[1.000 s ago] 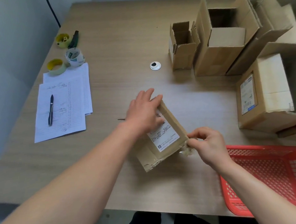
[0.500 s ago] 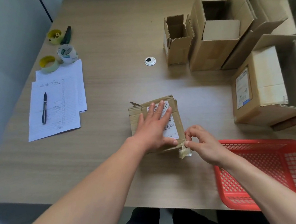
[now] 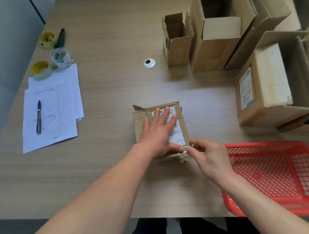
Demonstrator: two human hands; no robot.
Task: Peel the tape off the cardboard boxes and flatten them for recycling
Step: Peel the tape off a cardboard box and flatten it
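cardboard box [image 3: 141, 122] flattened, labelled | left hand [image 3: 159, 133] fingers spread pressing | right hand [image 3: 209, 157] fingers pinching tape [image 3: 184, 156]

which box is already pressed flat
The small labelled box under the left hand, near the table's front edge. The others at the back right stand open.

An office: desk [image 3: 104, 36] with grommet [image 3: 149, 63], written papers [image 3: 55, 115], pen [image 3: 38, 116].
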